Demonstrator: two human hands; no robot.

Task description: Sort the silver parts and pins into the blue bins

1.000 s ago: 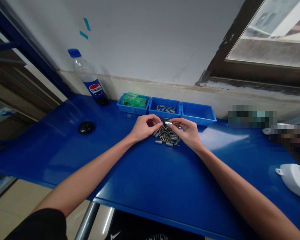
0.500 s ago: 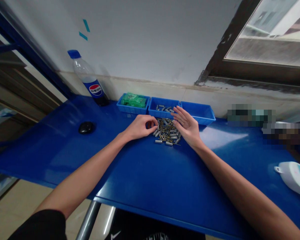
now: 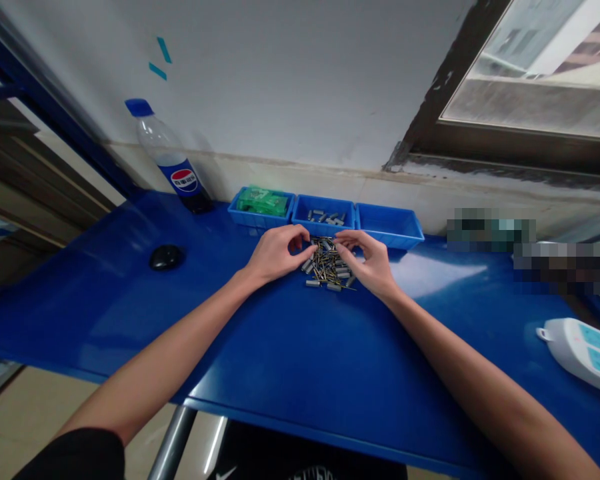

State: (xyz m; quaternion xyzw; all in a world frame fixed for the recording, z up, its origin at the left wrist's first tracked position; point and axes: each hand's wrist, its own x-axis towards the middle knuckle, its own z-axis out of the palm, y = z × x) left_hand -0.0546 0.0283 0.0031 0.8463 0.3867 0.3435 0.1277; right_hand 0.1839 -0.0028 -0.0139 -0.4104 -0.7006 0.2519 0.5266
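A heap of small metal sleeves and thin pins lies on the blue table, in front of three blue bins. My left hand rests at the heap's left edge with thumb and fingers pinched together; what they hold is too small to see. My right hand sits on the heap's right side. Its fingers curl down, and the thumb and forefinger close at the heap's top. The middle bin holds several metal pieces. The left bin holds green parts, and the right bin looks bare.
A cola bottle stands at the back left against the wall. A black mouse lies left of my hands. A white device sits at the right edge. The table's front edge runs close to my body.
One second ago both hands pinched a small metal piece together. The right hand then opened over the middle bin. It has now come back down onto the heap with its fingers curled.
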